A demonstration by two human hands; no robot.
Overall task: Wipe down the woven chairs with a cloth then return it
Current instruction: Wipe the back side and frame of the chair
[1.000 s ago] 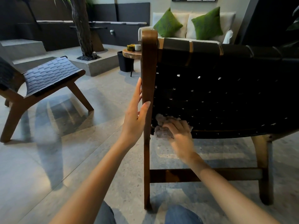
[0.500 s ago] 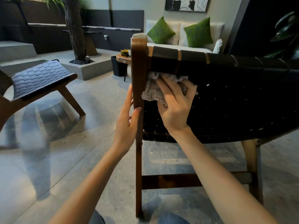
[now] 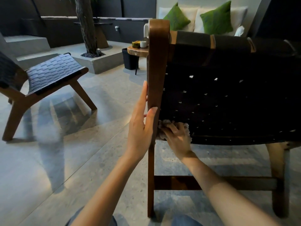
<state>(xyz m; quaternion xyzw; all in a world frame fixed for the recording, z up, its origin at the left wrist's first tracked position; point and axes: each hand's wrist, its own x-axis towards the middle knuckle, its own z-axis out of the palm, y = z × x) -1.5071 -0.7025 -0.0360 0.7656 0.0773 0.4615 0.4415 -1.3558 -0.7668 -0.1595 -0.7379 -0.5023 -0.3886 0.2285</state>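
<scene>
The grey floor (image 3: 68,168) bears the near woven chair (image 3: 228,103), a second woven chair (image 3: 52,74) and a black bin (image 3: 129,61).

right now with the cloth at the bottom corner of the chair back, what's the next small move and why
Probably slide the right hand and cloth along the bottom of the woven back, away from the wooden post: the cloth sits in the lower corner and the left hand braces the post.
</scene>
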